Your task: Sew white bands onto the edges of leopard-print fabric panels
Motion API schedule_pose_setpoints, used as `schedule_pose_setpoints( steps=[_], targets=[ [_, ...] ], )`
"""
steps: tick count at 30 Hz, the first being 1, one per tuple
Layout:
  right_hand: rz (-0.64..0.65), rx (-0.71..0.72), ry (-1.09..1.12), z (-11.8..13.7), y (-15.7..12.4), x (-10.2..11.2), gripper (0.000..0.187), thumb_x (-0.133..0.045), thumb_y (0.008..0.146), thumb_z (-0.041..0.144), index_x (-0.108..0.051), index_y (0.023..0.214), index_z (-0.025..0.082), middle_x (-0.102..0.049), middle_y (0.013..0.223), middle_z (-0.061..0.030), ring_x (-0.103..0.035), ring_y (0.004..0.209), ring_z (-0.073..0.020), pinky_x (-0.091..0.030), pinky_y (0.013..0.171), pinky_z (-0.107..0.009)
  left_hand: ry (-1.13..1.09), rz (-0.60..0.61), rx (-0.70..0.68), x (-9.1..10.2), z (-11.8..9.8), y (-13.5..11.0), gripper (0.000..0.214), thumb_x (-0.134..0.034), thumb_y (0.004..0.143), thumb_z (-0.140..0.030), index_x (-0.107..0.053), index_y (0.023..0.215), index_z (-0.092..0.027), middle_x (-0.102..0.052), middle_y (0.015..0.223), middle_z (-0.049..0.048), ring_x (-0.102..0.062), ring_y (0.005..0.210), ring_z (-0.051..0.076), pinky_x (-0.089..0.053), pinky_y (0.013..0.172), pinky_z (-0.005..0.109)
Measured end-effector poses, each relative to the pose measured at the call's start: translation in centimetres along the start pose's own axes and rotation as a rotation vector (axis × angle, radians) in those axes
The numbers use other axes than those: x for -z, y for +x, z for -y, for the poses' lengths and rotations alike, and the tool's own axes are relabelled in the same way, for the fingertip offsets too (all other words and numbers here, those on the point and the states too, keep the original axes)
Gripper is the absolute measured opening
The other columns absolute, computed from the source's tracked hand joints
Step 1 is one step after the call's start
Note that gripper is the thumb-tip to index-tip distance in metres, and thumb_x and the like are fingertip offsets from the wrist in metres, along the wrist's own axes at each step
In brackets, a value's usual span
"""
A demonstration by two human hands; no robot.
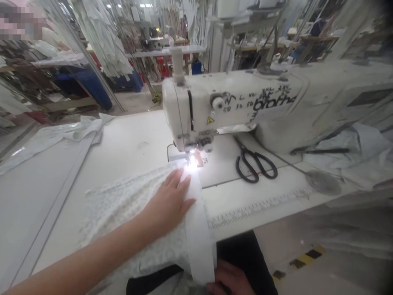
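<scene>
My left hand [172, 196] lies flat with its fingers apart on a pale patterned fabric [123, 205] and the edge of a white strip [198, 229]. Its fingertips are close in front of the lit needle area of a white sewing machine [196, 102]. The strip runs from the presser foot [188, 157] down over the table's front edge. At its lower end my right hand [231, 280] is closed on the strip's edge, partly cut off by the picture's bottom. The needle tip is lost in glare.
Black-handled scissors [256, 164] lie right of the needle, under the machine arm. A printed ruler [258, 209] runs along the table's front edge. White cloth pieces [70, 133] lie at the left, and more cloth [346, 151] at the right. Other sewing tables stand behind.
</scene>
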State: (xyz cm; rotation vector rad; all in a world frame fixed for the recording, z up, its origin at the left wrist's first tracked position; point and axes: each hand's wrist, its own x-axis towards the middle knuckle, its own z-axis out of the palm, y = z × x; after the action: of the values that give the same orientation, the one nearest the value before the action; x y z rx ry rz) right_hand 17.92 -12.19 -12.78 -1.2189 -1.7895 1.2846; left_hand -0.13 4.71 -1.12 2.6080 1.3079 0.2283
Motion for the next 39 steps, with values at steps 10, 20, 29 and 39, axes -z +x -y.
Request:
schedule_pose_setpoints(
  steps=[10, 20, 29, 39],
  targets=[
    [-0.255, 0.011, 0.087, 3.5, -3.2, 0.9, 0.019, -0.05, 0.086, 0.021, -0.059, 0.07, 0.017, -0.057, 0.069, -0.0028, -0.053, 0.067, -0.0138, -0.043, 0.06, -0.024, 0.028, -0.081, -0.098, -0.6, -0.2, -5.1, 0.05, -0.037, 0.089, -0.044, -0.036, 0.134, -0.021, -0.038, 0.139, 0.0074, -0.027, 0.132, 0.028, -0.028, 0.107, 0.047],
    [-0.402, -0.035, 0.119, 3.3, -4.4, 0.0, 0.017, -0.056, 0.081, 0.02, -0.053, 0.064, 0.019, -0.057, 0.066, -0.0001, -0.053, 0.061, -0.0126, -0.042, 0.057, -0.023, 0.068, -0.029, -0.137, 0.1, -0.6, -4.9, 0.046, -0.04, 0.091, -0.037, -0.038, 0.131, -0.014, -0.038, 0.139, 0.0101, -0.024, 0.133, 0.025, -0.025, 0.11, 0.042],
    [-0.444, -0.018, 0.091, 3.3, -4.4, -0.2, 0.022, -0.054, 0.08, 0.02, -0.047, 0.06, 0.019, -0.055, 0.064, 0.0006, -0.051, 0.058, -0.0109, -0.039, 0.054, -0.021, 0.056, -0.056, -0.145, -0.2, -0.5, -4.7, 0.044, -0.039, 0.09, -0.038, -0.039, 0.13, -0.019, -0.039, 0.138, 0.0082, -0.029, 0.131, 0.026, -0.029, 0.107, 0.044],
    [-0.405, 0.054, -0.063, 3.6, -4.9, -0.3, 0.026, -0.047, 0.085, 0.023, -0.039, 0.061, 0.02, -0.047, 0.056, 0.004, -0.041, 0.049, -0.0084, -0.033, 0.047, -0.02, -0.028, -0.062, -0.226, 0.1, -0.2, -5.1, 0.05, -0.042, 0.089, -0.034, -0.028, 0.137, -0.031, -0.035, 0.141, 0.0025, -0.025, 0.133, 0.026, -0.029, 0.107, 0.045]
  ],
)
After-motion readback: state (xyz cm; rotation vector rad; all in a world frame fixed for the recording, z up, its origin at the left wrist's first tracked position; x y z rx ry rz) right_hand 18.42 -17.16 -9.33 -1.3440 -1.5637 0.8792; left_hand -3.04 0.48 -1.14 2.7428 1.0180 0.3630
